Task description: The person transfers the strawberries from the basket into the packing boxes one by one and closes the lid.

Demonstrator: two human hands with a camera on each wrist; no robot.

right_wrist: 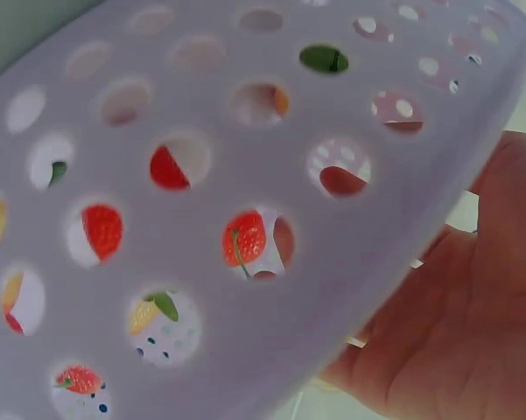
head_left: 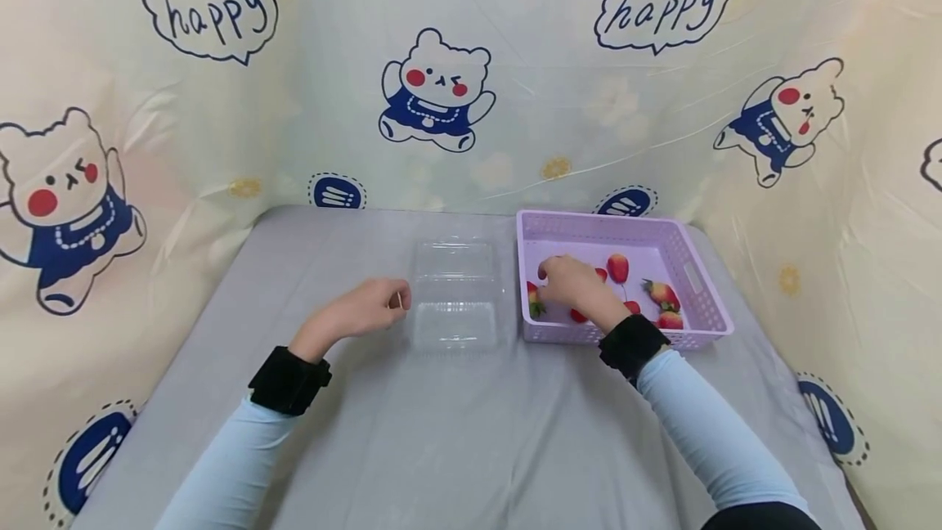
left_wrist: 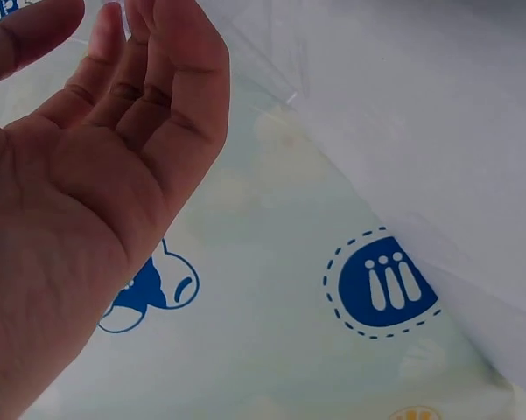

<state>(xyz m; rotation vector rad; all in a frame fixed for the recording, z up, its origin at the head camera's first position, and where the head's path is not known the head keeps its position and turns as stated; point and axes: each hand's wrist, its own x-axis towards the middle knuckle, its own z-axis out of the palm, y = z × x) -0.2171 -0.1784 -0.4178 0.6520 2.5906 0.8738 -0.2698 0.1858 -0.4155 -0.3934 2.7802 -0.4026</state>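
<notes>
My left hand point(head_left: 365, 307) hovers just left of a clear plastic clamshell box point(head_left: 455, 325), its fingers loosely bent around nothing. The left wrist view shows the bare palm of that left hand point(left_wrist: 96, 166). The box stands with its lid raised at the back. Over at the right, my right hand point(head_left: 576, 283) reaches into a lilac basket point(head_left: 625, 223), fingers bent down among red strawberries point(head_left: 618, 268). One strawberry point(head_left: 534, 299) lies by the basket's left wall, below the fingers. The basket wall point(right_wrist: 201, 262) hides most of those fingers in the right wrist view; I cannot tell whether they hold a strawberry.
A grey cloth point(head_left: 441, 432) covers the table. A curtain printed with bears point(head_left: 437, 88) hangs behind and along both sides. The basket's perforated rim stands up around the strawberries, close to the right of the clear box.
</notes>
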